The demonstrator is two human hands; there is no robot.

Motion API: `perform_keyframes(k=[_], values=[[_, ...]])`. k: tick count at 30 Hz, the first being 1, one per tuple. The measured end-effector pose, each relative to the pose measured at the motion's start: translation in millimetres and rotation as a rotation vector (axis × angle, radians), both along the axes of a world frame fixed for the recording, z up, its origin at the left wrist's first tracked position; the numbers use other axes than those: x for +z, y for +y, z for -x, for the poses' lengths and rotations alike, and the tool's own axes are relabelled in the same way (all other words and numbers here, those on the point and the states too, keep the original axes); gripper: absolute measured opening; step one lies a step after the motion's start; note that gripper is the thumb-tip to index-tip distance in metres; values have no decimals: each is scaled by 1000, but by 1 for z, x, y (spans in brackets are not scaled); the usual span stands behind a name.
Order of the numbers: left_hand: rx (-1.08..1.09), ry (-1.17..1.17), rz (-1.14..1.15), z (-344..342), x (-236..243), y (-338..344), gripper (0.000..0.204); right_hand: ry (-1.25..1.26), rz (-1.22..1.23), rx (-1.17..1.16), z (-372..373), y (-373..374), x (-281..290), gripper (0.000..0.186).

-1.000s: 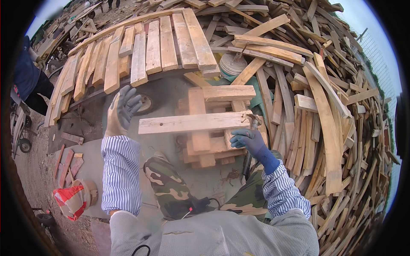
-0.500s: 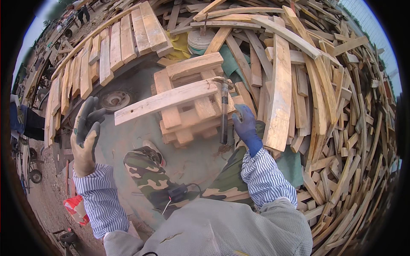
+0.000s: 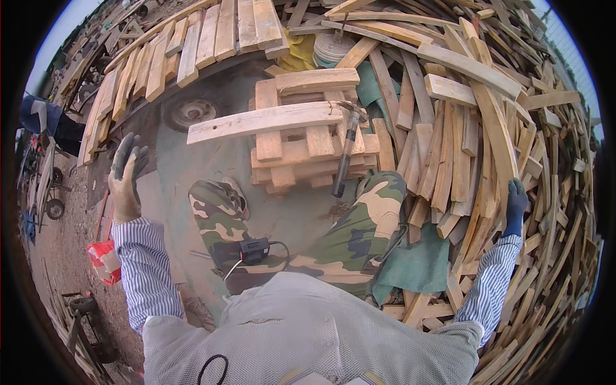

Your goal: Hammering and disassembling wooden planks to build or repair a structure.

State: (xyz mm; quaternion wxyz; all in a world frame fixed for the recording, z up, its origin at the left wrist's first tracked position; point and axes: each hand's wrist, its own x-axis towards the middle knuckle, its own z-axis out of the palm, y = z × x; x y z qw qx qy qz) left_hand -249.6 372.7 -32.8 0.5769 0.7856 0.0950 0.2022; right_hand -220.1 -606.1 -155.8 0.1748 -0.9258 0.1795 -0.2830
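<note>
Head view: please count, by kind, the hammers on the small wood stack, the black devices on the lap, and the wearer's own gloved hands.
Hammer: 1
Black device: 1
Gloved hands, left hand and right hand: 2
Total: 4

Left edge: co-worker (image 3: pixel 54 122) in dark blue, cart wheel (image 3: pixel 55 209) below, red-and-white bag (image 3: pixel 102 260) nearer in; top centre: yellow sheeting (image 3: pixel 298 56) beside whitish tub (image 3: pixel 332 49).

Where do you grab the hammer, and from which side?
Take the hammer by its dark handle, probably from the near side: its head lies by the plank's right end, while the handle slants nearer, its end poking past the stacked blocks.
</note>
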Motion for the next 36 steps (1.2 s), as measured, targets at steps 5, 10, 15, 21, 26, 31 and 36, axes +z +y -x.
perform_keyframes(k=[5,10,15,21,26,31,36], values=[[-130,40,-351,11,47,-47,58,164,-126,43,-24,95,-65,43],[-131,-104,-269,32,56,-49,57,233,-154,119,-29,110,-120,44],[-209,2,-256,10,10,-65,57,198,-321,142,18,41,-165,24],[-312,66,-432,-57,-58,-91,58,45,-431,301,-14,221,-46,43],[-365,110,-626,-120,-127,-121,63,140,-985,545,-63,392,-40,53],[-802,202,-736,-141,-179,-179,67,447,-844,397,-93,460,-148,69],[-645,314,-797,-215,-193,-187,73,616,-755,337,-107,478,-223,77]])
